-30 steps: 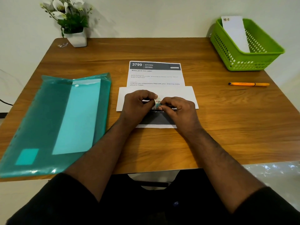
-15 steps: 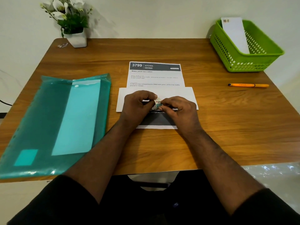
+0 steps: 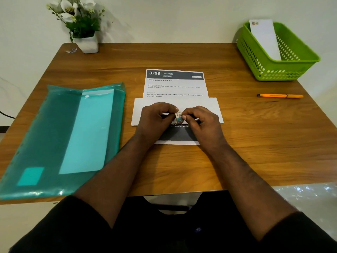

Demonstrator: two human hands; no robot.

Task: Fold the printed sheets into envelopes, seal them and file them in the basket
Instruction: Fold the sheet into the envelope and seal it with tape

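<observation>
Both hands over white envelope (image 3: 209, 106), mid-table. Left hand (image 3: 155, 118) curled round small tape roll (image 3: 178, 118); right hand (image 3: 199, 121) pinching its edge. Probably hunting tape end: pick slowly, roll steady. Printed sheet (image 3: 175, 86) beneath envelope; green basket (image 3: 277, 70) well right, beyond.

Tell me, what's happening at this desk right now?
A person sits at a wooden table, both hands working a small roll of patterned tape: the left hand holds it, the right hand picks at it. Under them lie a white envelope and printed sheets. One envelope already stands in the green basket.
</observation>
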